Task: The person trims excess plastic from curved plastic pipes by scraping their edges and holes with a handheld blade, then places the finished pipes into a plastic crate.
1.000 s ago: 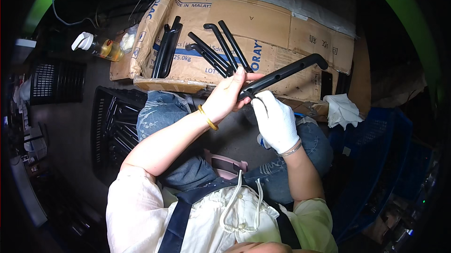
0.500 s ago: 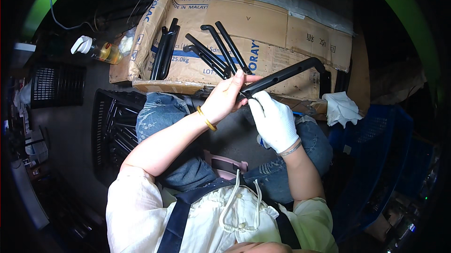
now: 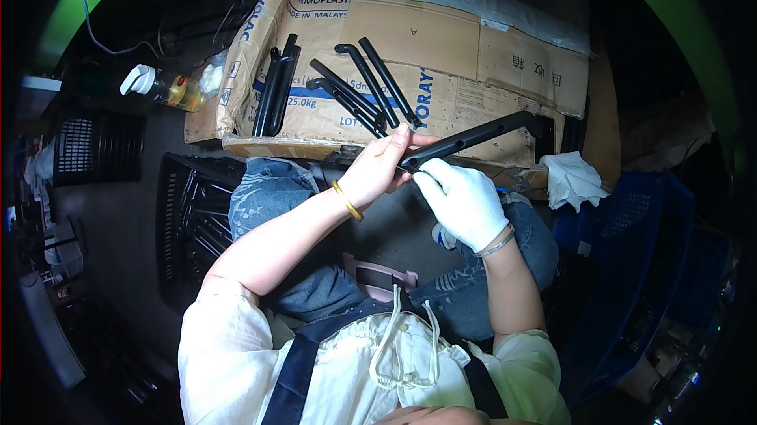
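Grip of the bare left hand (image 3: 378, 166) is clamped on the near end of a long, glossy black tube with a bent tip (image 3: 482, 135), thumb above and fingers around it. At that same end, the right hand (image 3: 467, 206), in a white knitted glove, has its thumb and forefinger drawn close together at the tube's lower edge; whether its grip is clamped on the tube or on something small there cannot be told.

The tube is raised over the front edge of the brown printed cardboard (image 3: 378, 19), slanting up to the right. Its body is straight and smooth, with dark round holes along the side and a pale sheen on top; the far end curves into a short, rounded hook. Similar black tubes (image 3: 277, 87) lie on the cardboard beyond the left hand.
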